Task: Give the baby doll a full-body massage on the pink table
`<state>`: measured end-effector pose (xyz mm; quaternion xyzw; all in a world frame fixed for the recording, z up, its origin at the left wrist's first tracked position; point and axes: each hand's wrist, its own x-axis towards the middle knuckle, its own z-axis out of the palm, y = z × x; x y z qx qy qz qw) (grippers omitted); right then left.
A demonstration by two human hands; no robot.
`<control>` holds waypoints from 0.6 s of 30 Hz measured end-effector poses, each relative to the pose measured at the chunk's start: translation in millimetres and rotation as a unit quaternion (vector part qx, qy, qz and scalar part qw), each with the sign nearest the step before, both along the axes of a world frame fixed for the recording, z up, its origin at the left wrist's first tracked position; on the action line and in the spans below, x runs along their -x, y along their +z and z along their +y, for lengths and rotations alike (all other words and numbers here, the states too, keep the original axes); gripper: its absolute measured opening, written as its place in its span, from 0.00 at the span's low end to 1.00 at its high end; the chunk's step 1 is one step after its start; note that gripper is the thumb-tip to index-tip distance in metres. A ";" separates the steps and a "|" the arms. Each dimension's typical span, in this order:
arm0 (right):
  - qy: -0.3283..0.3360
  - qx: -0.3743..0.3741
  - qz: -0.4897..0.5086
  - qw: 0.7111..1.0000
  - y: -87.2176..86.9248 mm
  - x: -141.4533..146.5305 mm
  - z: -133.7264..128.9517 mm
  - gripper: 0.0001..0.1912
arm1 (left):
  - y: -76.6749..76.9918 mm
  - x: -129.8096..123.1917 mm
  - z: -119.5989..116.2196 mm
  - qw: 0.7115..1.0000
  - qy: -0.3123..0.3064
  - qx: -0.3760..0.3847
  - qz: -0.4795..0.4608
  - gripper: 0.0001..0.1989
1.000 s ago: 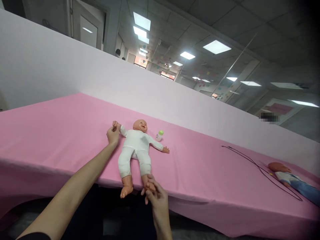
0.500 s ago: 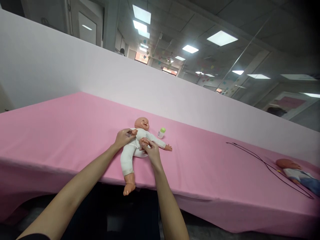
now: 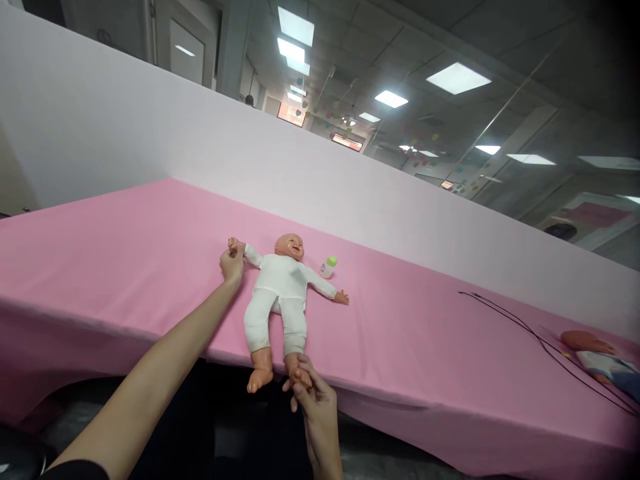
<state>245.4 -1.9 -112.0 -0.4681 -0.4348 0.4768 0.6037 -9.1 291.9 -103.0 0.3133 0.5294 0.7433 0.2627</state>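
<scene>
A baby doll (image 3: 283, 277) in a white suit lies face up on the pink cloth, its head toward the wall and its feet at the near edge. My left hand (image 3: 232, 263) is closed on the doll's hand at the left, that arm stretched outward. Near the table's front edge, my right hand (image 3: 313, 393) has its fingers round the doll's foot on the right side. The doll's other arm lies out to the right. Beside its head stands a small bottle (image 3: 329, 267) with a green cap, slightly tilted.
The pink-covered table (image 3: 400, 320) runs along a white wall (image 3: 350, 193) with glass above it. A thin dark cable (image 3: 520, 323) curves at the right, near a second doll (image 3: 600, 360) in white and blue.
My left hand has drawn the doll's arm outward to the left. My right hand has moved down with the doll's foot, and the bent leg is now straight. The view has shifted slightly.
</scene>
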 end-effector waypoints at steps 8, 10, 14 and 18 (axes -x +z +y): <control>0.066 -0.050 -0.092 0.992 96.3 23.5 102.0 0.23 | 23.9 -33.8 -35.5 0.930 -0.117 -0.097 0.334 0.10; 0.095 -0.056 -0.105 0.988 95.1 32.6 128.8 0.21 | 22.9 -36.6 -39.4 0.898 -0.133 -0.080 0.411 0.09; 0.117 -0.066 -0.118 0.984 84.0 40.0 142.5 0.22 | 23.1 -32.7 -38.9 0.894 -0.153 -0.030 0.420 0.09; 0.078 -0.055 -0.087 0.992 69.0 15.0 99.7 0.23 | 25.4 -24.1 -31.0 0.951 -0.134 -0.027 0.278 0.13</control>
